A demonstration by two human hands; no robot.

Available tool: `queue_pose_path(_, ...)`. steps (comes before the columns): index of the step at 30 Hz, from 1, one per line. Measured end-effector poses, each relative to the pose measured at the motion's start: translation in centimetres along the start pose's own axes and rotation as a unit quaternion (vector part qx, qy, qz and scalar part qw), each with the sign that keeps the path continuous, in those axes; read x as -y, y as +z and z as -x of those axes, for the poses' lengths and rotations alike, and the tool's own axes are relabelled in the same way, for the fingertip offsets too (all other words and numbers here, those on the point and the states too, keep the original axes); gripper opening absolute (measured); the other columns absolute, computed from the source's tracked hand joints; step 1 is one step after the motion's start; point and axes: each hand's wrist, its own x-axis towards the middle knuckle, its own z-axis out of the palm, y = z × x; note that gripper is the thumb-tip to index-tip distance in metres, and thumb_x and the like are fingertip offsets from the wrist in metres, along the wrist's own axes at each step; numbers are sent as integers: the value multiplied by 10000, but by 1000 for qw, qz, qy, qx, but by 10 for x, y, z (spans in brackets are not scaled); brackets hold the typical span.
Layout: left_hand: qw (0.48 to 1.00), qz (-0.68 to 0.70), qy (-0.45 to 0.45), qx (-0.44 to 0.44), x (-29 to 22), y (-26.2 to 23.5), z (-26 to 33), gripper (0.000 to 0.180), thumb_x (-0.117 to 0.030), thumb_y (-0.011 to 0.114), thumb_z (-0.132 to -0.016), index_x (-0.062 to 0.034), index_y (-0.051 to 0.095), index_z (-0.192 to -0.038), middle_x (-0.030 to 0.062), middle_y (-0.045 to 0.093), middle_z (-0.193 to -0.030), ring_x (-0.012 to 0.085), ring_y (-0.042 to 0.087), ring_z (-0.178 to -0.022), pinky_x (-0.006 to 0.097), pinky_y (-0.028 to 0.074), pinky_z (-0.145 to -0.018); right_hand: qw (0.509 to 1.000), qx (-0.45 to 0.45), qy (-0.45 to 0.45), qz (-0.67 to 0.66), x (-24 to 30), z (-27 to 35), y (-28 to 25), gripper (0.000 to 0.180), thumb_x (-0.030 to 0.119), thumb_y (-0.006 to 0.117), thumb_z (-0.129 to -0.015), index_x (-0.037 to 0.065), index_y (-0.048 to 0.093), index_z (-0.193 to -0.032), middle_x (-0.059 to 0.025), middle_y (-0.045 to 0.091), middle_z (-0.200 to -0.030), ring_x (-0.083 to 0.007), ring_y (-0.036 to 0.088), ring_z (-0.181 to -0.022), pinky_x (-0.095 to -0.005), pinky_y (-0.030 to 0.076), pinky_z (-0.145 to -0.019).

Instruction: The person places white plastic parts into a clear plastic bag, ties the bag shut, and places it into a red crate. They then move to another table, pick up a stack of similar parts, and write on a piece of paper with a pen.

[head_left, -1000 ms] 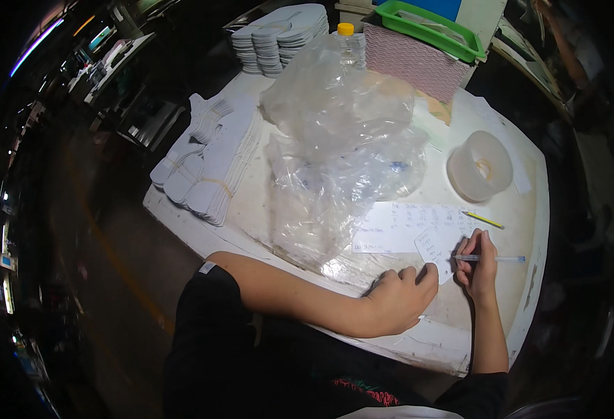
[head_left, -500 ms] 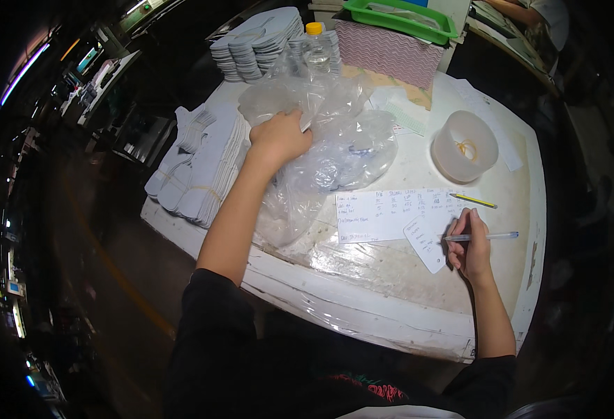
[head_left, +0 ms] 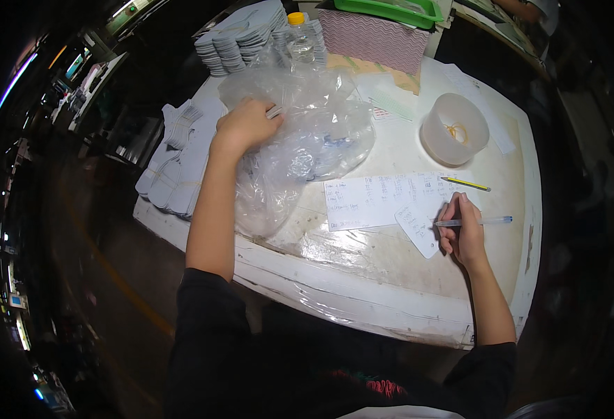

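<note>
My left hand (head_left: pixel 249 126) is closed on the rim of a clear plastic bag (head_left: pixel 321 126) lying crumpled across the left half of the table. Some bluish-white pieces show through the plastic. Between the thumb and fingers of my right hand (head_left: pixel 464 229) is a clear pen (head_left: pixel 495 221) with a blue end, its tip just over a small white tag (head_left: pixel 417 234). The tag overlaps a sheet of paper (head_left: pixel 352 207) with handwriting in rows. A yellow and black pencil (head_left: pixel 469 184) rests just beyond my right hand.
Banded stacks of grey-white cut pieces (head_left: pixel 179 164) sit at the left edge, with another stack (head_left: pixel 244 35) at the back. A yellow-capped bottle (head_left: pixel 300 42) stands beside it. Rubber bands lie in a round translucent tub (head_left: pixel 432 136). Behind is a patterned box (head_left: pixel 373 42) under a green tray (head_left: pixel 390 10).
My left hand has shifted left and toward me, pulling the bag's rim outward so the plastic spreads wider. My right hand keeps the pen over the tag. The whole view has shifted slightly.
</note>
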Motion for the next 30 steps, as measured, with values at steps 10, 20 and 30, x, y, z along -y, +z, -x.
queue_pose_path(10,988,35,-83,-127,-48,-50,72,499,-457,579,-983,-29,765,-1158,243,754,-943,425,727,-946,476,555,-859,1000,-11,0,-2,1,0,2,506,472,389,-1119,69,451,-819,-88,504,-608,-85,342,-414,-239,331,-320)
queue_pose_path(20,977,70,54,-192,-64,-25,80,425,-391,599,-982,-25,717,-1164,229,751,-923,427,734,-890,520,580,-778,999,-24,-21,-3,-3,-2,3,482,466,371,-1125,91,418,-826,-56,469,-610,-73,290,-403,-218,297,-302)
queue_pose_path(30,939,105,205,-256,-80,-9,97,416,-275,714,-916,-149,620,-1301,189,658,-1005,392,709,-804,481,582,-676,999,-44,-9,1,-5,-3,0,481,484,381,-1120,100,409,-832,-52,467,-617,-81,306,-399,-225,297,-302)
